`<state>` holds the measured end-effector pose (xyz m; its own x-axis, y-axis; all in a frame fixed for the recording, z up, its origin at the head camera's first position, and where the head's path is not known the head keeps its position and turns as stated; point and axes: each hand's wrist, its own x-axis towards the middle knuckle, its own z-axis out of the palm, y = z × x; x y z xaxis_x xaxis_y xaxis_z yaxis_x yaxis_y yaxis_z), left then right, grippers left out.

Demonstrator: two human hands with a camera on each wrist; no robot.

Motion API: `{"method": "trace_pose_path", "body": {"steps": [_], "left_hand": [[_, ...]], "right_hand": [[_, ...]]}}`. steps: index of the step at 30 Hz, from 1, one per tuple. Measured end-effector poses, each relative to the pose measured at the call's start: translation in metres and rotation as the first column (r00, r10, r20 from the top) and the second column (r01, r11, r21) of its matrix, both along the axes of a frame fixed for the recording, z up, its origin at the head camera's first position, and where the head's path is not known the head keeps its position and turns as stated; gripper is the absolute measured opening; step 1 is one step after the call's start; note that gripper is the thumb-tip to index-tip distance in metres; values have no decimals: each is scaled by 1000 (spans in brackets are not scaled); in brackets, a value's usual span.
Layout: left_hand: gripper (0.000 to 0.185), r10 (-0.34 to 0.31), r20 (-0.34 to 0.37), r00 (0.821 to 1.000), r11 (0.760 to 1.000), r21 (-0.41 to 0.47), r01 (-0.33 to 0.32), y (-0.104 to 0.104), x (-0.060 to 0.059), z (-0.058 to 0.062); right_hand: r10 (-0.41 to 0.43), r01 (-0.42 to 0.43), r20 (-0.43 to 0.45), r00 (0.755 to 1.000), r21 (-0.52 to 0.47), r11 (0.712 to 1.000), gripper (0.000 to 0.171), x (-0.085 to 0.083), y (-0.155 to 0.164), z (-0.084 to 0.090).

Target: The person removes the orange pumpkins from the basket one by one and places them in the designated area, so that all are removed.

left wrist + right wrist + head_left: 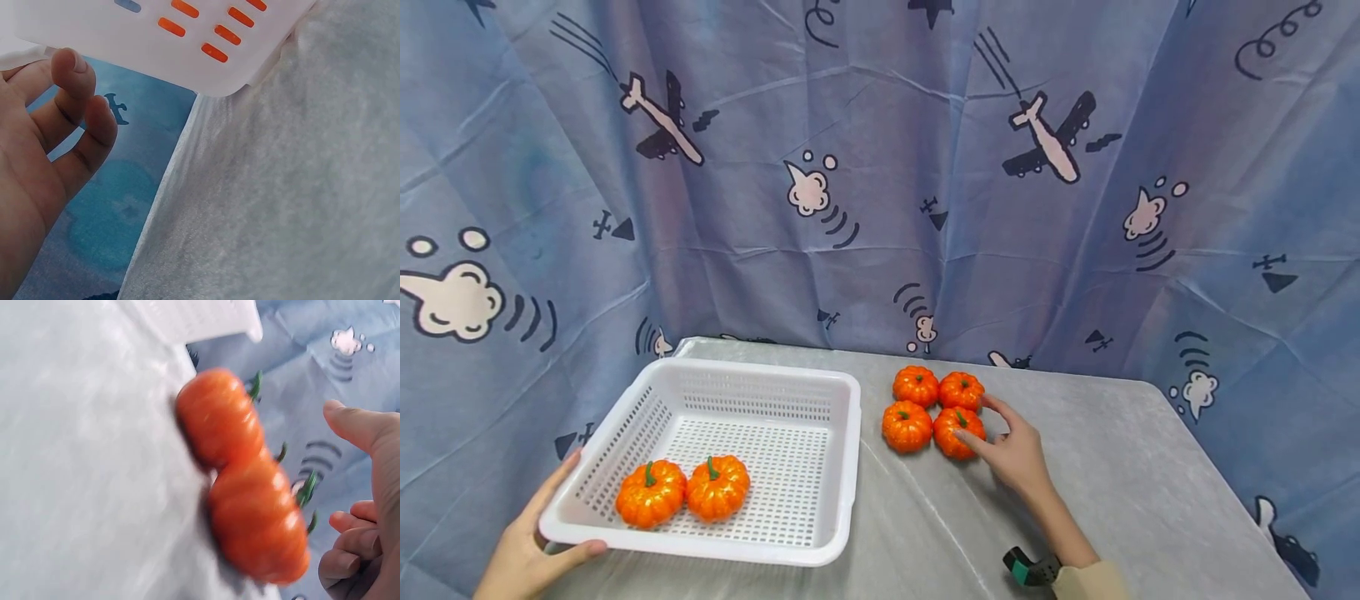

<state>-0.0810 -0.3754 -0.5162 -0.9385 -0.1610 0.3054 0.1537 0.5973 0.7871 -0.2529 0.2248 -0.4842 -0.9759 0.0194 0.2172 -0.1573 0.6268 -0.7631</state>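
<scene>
My left hand [527, 546] holds the front left corner of a white plastic basket [842, 467], fingers along its left side and thumb at the front rim. In the left wrist view, curled fingers [75, 75] show just under the basket's rim. Two small orange pumpkins [651, 495] with green stems sit inside at the front left. Several more pumpkins [907, 427] stand clustered right of the basket. My right hand [1017, 450] is at the front right pumpkin [955, 435], thumb and fingers spread apart. The right wrist view shows a gap between that hand [369, 506] and the pumpkins.
A grey cloth covers the table [1120, 483]. Behind it hangs a blue curtain [865, 183] with printed planes and clouds, also along both sides. A dark band [1032, 570] is on my right wrist.
</scene>
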Motion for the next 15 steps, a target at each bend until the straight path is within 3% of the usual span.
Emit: {"method": "trace_pose_path", "body": {"steps": [8, 15], "left_hand": [[123, -1, -13, 1000, 1000, 1, 1, 0, 0, 0], [123, 8, 25, 1000, 1000, -10, -8, -1, 1, 0]], "right_hand": [[89, -91, -62, 994, -28, 995, 74, -3, -36, 30], [185, -191, -118, 976, -38, 981, 77, -4, -67, 43]]}}
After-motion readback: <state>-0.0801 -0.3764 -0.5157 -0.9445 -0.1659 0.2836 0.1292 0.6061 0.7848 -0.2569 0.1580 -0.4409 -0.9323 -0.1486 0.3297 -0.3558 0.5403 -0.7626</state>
